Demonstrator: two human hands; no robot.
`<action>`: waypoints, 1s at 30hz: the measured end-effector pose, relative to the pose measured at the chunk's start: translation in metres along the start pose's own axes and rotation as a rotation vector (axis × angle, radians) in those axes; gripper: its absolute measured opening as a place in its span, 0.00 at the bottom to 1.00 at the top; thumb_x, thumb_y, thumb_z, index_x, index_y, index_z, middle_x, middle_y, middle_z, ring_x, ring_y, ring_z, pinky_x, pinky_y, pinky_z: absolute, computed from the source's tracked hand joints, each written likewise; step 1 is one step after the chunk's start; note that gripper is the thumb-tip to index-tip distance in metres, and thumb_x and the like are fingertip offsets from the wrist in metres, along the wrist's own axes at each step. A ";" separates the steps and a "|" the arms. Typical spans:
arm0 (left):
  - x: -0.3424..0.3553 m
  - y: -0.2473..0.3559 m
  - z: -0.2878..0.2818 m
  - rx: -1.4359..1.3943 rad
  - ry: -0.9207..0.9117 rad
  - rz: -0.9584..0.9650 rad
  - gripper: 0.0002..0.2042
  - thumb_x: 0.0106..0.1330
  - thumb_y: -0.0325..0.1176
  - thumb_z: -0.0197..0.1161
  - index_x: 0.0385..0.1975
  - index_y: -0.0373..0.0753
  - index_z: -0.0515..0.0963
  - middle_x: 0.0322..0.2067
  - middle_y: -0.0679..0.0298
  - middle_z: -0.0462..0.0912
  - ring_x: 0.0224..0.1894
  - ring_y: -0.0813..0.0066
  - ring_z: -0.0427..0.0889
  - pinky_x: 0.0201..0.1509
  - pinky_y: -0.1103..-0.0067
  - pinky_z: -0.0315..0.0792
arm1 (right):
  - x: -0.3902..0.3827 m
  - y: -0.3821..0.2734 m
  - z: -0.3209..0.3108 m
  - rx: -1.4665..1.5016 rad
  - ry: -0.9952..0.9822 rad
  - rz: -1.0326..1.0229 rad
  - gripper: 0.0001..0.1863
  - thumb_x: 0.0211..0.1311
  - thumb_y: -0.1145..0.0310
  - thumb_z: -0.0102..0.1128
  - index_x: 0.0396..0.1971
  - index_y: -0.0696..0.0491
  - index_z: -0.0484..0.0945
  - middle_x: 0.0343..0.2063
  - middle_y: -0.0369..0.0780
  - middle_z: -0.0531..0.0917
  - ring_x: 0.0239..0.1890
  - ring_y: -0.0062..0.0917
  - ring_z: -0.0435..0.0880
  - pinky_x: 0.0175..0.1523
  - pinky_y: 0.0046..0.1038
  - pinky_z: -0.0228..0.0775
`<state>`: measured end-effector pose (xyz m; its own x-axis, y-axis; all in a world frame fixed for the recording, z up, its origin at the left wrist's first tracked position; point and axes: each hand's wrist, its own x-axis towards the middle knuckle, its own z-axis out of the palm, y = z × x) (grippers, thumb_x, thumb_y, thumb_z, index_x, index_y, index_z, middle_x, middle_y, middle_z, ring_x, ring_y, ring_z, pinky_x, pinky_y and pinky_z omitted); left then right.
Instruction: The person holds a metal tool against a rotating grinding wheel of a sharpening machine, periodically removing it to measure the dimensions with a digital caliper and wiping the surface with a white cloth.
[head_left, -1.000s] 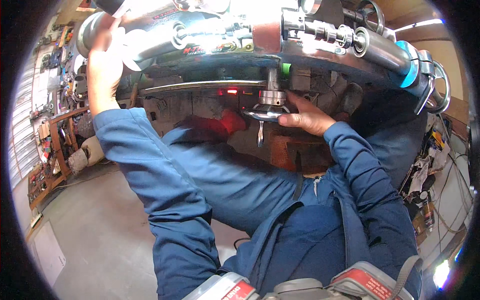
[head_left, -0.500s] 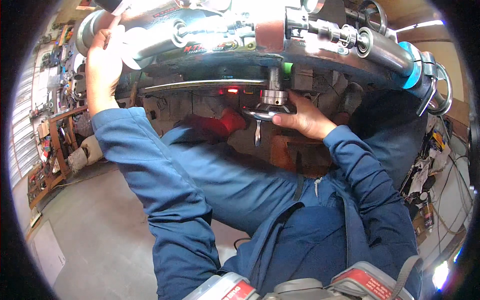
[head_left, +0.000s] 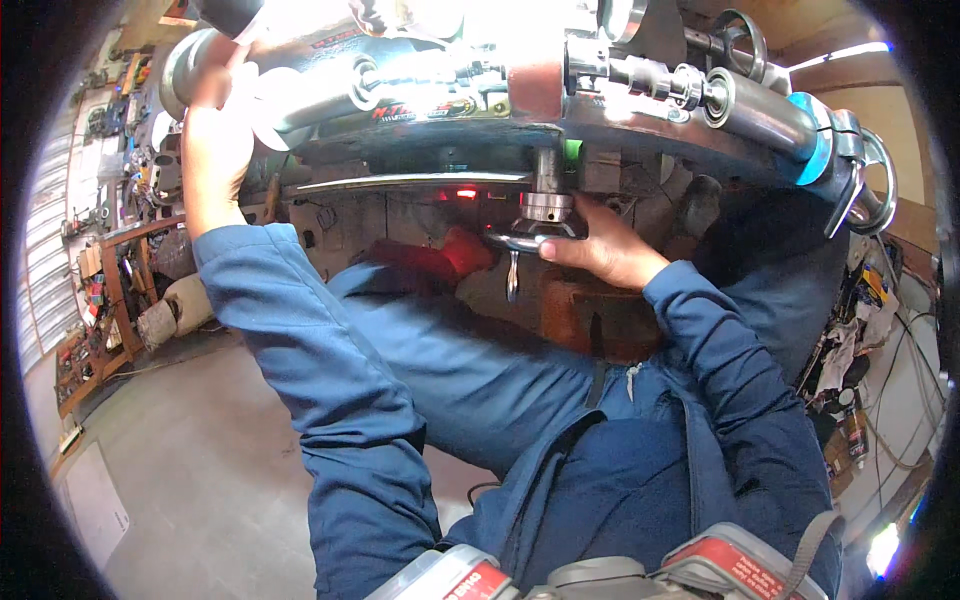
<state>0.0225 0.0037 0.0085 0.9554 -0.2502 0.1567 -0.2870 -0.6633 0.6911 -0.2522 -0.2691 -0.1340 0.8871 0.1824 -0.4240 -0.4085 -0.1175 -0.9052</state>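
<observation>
**Labels and packages around the raised machine**

A narrow red-and-dark sticker [head_left: 425, 108] runs along the curved metal housing at the top of the view, just below the bright glare; its print is too small to make out. Farther left on the same housing sits a fainter strip of red lettering [head_left: 325, 42], partly washed out by light. At the bottom edge, two red labels with white print lie on grey gear worn on the person's chest: one at lower centre [head_left: 478, 583], one to its right [head_left: 738, 563]. On the cluttered shelves [head_left: 95, 290] at the far left stand small colourful boxes, too blurred to tell apart.
</observation>
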 end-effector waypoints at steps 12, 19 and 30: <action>-0.003 0.001 0.003 0.163 0.120 0.112 0.13 0.66 0.39 0.63 0.34 0.34 0.77 0.39 0.57 0.87 0.31 0.71 0.84 0.38 0.72 0.76 | -0.084 -0.069 -0.047 -0.688 0.087 -0.146 0.36 0.60 0.50 0.65 0.57 0.64 0.71 0.53 0.55 0.78 0.58 0.45 0.77 0.63 0.36 0.67; 0.008 -0.007 0.018 0.001 0.226 0.273 0.15 0.59 0.40 0.70 0.36 0.33 0.81 0.28 0.49 0.84 0.29 0.67 0.85 0.35 0.73 0.77 | -0.188 -0.098 -0.144 -0.503 1.213 -0.641 0.23 0.72 0.61 0.53 0.59 0.60 0.72 0.49 0.44 0.81 0.54 0.32 0.78 0.62 0.32 0.66; 0.000 0.012 0.012 0.104 0.238 0.120 0.14 0.58 0.44 0.69 0.30 0.38 0.84 0.25 0.55 0.85 0.27 0.62 0.85 0.34 0.72 0.77 | -0.163 -0.008 -0.191 -0.771 1.326 -0.370 0.31 0.74 0.55 0.47 0.66 0.62 0.58 0.51 0.55 0.78 0.51 0.41 0.80 0.57 0.36 0.69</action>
<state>0.0182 -0.0128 0.0083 0.8999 -0.1670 0.4028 -0.3931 -0.7107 0.5834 -0.3524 -0.4839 -0.0525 0.6272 -0.5893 0.5092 -0.2990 -0.7859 -0.5412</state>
